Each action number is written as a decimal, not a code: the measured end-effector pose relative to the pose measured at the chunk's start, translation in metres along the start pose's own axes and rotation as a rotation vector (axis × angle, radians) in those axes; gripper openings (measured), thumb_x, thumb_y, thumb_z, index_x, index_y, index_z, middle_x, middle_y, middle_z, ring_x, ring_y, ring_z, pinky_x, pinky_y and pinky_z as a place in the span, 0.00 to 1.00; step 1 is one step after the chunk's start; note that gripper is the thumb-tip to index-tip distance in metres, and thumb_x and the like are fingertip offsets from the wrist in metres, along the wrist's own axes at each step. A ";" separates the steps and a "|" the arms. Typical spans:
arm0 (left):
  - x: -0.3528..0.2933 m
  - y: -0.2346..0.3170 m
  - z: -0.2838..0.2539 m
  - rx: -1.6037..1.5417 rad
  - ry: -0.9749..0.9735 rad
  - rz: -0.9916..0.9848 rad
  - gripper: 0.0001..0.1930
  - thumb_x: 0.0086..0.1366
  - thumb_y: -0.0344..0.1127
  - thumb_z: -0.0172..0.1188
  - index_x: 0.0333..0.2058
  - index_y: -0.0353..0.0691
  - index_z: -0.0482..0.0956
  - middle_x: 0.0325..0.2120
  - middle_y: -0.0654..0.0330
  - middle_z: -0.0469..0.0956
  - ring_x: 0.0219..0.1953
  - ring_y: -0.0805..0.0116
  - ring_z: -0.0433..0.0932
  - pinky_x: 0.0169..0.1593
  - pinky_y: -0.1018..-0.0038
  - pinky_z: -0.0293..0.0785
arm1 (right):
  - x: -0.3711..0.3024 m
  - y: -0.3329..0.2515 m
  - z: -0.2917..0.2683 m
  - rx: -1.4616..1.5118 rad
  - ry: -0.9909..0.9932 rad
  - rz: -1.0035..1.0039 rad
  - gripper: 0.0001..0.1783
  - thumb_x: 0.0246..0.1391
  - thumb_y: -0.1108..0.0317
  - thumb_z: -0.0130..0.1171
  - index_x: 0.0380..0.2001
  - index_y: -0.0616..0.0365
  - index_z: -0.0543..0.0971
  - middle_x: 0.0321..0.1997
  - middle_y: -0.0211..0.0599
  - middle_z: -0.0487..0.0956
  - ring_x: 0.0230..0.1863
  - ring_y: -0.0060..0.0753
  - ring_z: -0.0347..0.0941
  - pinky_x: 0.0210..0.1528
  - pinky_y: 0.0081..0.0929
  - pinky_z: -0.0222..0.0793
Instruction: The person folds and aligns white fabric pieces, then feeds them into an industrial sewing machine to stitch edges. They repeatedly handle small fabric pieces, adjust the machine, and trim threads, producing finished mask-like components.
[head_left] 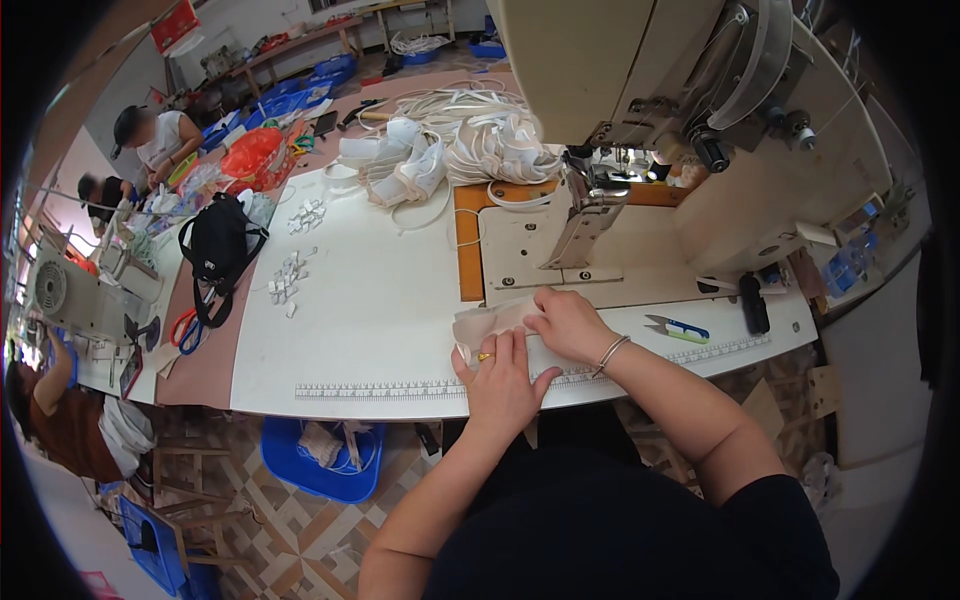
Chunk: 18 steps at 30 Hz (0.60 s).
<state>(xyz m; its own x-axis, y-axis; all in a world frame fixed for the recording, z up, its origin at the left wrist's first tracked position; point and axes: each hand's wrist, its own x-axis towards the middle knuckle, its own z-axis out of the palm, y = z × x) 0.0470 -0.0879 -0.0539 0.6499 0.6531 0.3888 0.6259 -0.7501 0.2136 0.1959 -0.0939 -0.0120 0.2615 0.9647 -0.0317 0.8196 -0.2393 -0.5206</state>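
Observation:
A small beige fabric piece (pixel 478 322) lies at the front of the white sewing table, just before the machine's bed. My left hand (pixel 500 385) rests on its near side, fingers stretched out and thumb spread, a ring on one finger. At the piece's right end, my right hand (pixel 572 325) pinches the edge between thumb and fingers. The sewing machine's post (pixel 582 215) rises beyond the hands, under the large machine head (pixel 600 70). Thread snips (pixel 680 329) with a blue and green handle lie right of my right hand. Below both hands runs a measuring tape strip (pixel 400 389).
Bundles of pale straps (pixel 400 165) are heaped behind, left of the machine. Small white pieces (pixel 288 275) lie scattered on the tabletop near a black bag (pixel 222 245) and red-handled scissors (pixel 183 330). A blue bin (pixel 320 480) stands beneath the front edge. Other people work at left.

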 end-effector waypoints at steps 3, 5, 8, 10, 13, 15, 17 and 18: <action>0.000 0.000 0.001 -0.001 0.019 0.026 0.37 0.50 0.64 0.53 0.49 0.38 0.67 0.41 0.61 0.66 0.48 0.64 0.64 0.50 0.43 0.47 | 0.004 0.007 -0.002 -0.003 -0.004 0.056 0.15 0.45 0.64 0.55 0.29 0.67 0.72 0.31 0.53 0.76 0.37 0.53 0.72 0.42 0.40 0.67; -0.003 0.002 0.000 -0.011 0.030 0.072 0.38 0.49 0.65 0.52 0.50 0.38 0.66 0.41 0.61 0.66 0.48 0.64 0.64 0.50 0.43 0.47 | 0.006 0.009 -0.003 -0.021 -0.025 0.058 0.16 0.44 0.63 0.55 0.30 0.67 0.73 0.32 0.53 0.76 0.38 0.53 0.72 0.42 0.39 0.67; 0.005 0.007 -0.008 0.019 -0.072 0.056 0.39 0.49 0.66 0.51 0.48 0.37 0.66 0.41 0.62 0.65 0.47 0.64 0.64 0.50 0.44 0.48 | 0.006 0.012 0.000 -0.028 -0.002 0.049 0.16 0.44 0.62 0.56 0.29 0.67 0.73 0.30 0.53 0.76 0.36 0.52 0.72 0.41 0.38 0.67; 0.007 0.009 -0.007 0.015 -0.076 0.086 0.39 0.48 0.66 0.52 0.47 0.35 0.67 0.40 0.61 0.65 0.47 0.64 0.64 0.49 0.44 0.49 | 0.005 0.014 0.000 -0.003 -0.007 0.057 0.15 0.43 0.62 0.56 0.27 0.66 0.74 0.29 0.51 0.76 0.34 0.51 0.73 0.39 0.38 0.68; 0.009 0.011 -0.003 -0.020 -0.048 0.100 0.40 0.48 0.66 0.52 0.46 0.32 0.66 0.39 0.60 0.64 0.46 0.64 0.64 0.48 0.46 0.52 | -0.001 0.016 -0.013 0.105 -0.026 0.069 0.12 0.42 0.64 0.58 0.24 0.64 0.75 0.26 0.49 0.76 0.31 0.49 0.73 0.37 0.36 0.68; 0.008 0.012 0.000 -0.062 -0.060 0.093 0.40 0.48 0.66 0.53 0.45 0.31 0.66 0.39 0.59 0.64 0.46 0.64 0.64 0.48 0.49 0.54 | -0.014 0.014 -0.017 0.232 -0.008 0.050 0.10 0.42 0.66 0.58 0.22 0.63 0.75 0.25 0.48 0.76 0.29 0.48 0.73 0.35 0.35 0.68; 0.011 0.009 0.000 -0.103 -0.104 0.088 0.41 0.47 0.66 0.53 0.45 0.30 0.66 0.39 0.58 0.64 0.45 0.63 0.65 0.46 0.53 0.57 | -0.016 0.015 -0.016 0.205 0.005 0.034 0.09 0.43 0.67 0.58 0.23 0.63 0.75 0.25 0.48 0.76 0.30 0.48 0.73 0.35 0.35 0.68; 0.010 0.009 0.000 -0.104 -0.093 0.087 0.40 0.47 0.66 0.53 0.45 0.30 0.67 0.39 0.58 0.64 0.44 0.63 0.65 0.46 0.55 0.58 | -0.018 0.015 -0.016 0.192 0.012 0.028 0.08 0.43 0.68 0.58 0.24 0.63 0.75 0.25 0.48 0.76 0.30 0.47 0.73 0.36 0.34 0.68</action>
<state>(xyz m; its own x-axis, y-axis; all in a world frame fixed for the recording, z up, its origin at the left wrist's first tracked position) 0.0596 -0.0881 -0.0480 0.7397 0.5887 0.3259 0.5209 -0.8076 0.2766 0.2119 -0.1169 -0.0056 0.2896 0.9563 -0.0388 0.6996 -0.2392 -0.6733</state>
